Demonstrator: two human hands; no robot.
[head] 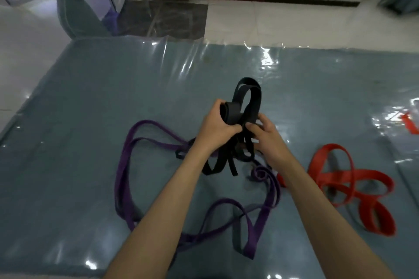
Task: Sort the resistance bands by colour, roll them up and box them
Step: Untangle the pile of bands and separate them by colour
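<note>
A bundle of black resistance bands (251, 97) is held up above the table's middle. My left hand (217, 128) grips a rolled part of the black bands at the bundle's left. My right hand (264, 130) pinches the black straps just to the right, with loose loops hanging below both hands. Purple bands (127, 165) sprawl in long loops on the table under and left of my arms. Red bands (335, 179) lie in tangled loops to the right. No box is in view.
The table (79, 97) has a blue-grey top under shiny clear plastic. Another red piece (409, 123) lies at the far right edge. A grey chair back (77, 18) stands beyond the table's far left corner, with doors on the far wall.
</note>
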